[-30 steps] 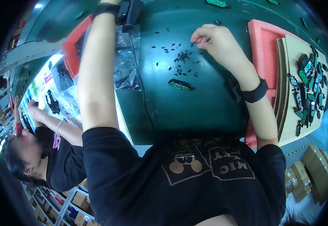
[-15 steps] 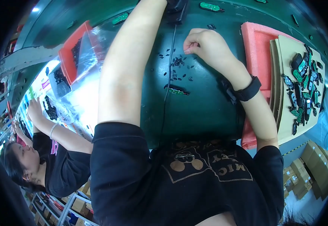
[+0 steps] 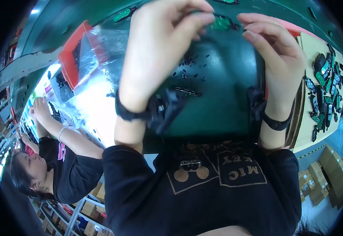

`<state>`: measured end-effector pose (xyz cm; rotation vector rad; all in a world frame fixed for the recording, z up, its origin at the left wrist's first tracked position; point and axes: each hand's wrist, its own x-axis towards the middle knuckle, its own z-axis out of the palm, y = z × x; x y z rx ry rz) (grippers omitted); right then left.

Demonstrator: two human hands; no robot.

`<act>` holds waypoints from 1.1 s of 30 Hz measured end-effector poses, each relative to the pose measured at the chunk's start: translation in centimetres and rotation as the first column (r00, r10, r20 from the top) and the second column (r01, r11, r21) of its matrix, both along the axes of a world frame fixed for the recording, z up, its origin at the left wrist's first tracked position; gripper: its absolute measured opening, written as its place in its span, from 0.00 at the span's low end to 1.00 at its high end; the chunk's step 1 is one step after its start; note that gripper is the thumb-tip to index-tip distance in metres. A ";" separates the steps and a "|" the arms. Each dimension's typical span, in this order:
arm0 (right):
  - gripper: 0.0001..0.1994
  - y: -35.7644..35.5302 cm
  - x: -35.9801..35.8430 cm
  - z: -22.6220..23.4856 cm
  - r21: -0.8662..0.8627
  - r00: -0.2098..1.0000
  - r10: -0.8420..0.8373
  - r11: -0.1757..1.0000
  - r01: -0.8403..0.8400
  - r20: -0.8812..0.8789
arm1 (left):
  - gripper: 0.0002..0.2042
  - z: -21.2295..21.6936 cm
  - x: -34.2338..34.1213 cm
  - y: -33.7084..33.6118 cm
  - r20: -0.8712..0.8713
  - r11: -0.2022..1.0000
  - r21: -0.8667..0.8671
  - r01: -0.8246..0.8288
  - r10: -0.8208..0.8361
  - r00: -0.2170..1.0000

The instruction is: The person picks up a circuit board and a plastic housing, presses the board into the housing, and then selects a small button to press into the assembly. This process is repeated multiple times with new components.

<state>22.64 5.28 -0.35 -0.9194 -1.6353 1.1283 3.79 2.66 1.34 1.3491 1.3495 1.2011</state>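
Observation:
My left hand (image 3: 165,43) is up over the far part of the green table, its thumb and fingertips pinched at the end of a green circuit board (image 3: 221,23) in a dark casing. Motion blurs the board slightly. Just right of it is my right hand (image 3: 281,49), fingers curled and thumb near the fingertips; whether a small part sits between them is hidden. Small black parts (image 3: 187,61) lie scattered below my hands. Closer to me rests a single dark, slim piece with a circuit board (image 3: 188,92).
A red bin (image 3: 70,59) with black parts and a clear plastic bag (image 3: 100,47) are at left. On the right, many board assemblies (image 3: 324,90) lie on cardboard (image 3: 309,51) by pink foam (image 3: 289,26). A co-worker (image 3: 61,165) works at left.
My left hand has drawn back from the far edge with the circuit board. My right hand has moved right and away from the loose black parts, up beside the board.

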 end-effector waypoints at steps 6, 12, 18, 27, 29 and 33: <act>0.06 -1.0 0.0 0.7 -0.066 0.988 0.146 0.987 -0.143 0.045 | 0.08 0.3 1.1 -3.9 -0.149 0.992 0.107 -0.061 0.077 0.986; 0.07 -1.5 -0.4 1.0 0.006 0.987 0.153 0.988 -0.154 0.054 | 0.09 0.8 1.3 -4.7 -0.291 0.979 0.193 -0.065 0.121 0.949; 0.06 -1.7 -0.5 1.2 0.078 0.978 0.190 0.977 -0.197 0.086 | 0.08 1.3 1.8 -5.3 -0.325 0.975 0.205 -0.090 0.155 0.933; 0.09 -2.3 -0.7 0.9 -0.066 0.992 0.125 0.990 -0.127 -0.034 | 0.06 0.9 1.7 -5.2 -0.533 0.884 0.460 0.086 0.197 0.823; 0.10 -2.3 -0.5 0.8 -0.138 0.992 0.108 0.984 -0.116 -0.062 | 0.06 0.8 1.8 -5.1 -0.555 0.848 0.516 0.121 0.223 0.802; 0.11 -1.5 0.3 0.4 -0.275 0.973 0.162 0.940 -0.204 -0.167 | 0.07 1.3 2.0 -5.2 -0.378 0.961 0.273 -0.042 0.147 0.914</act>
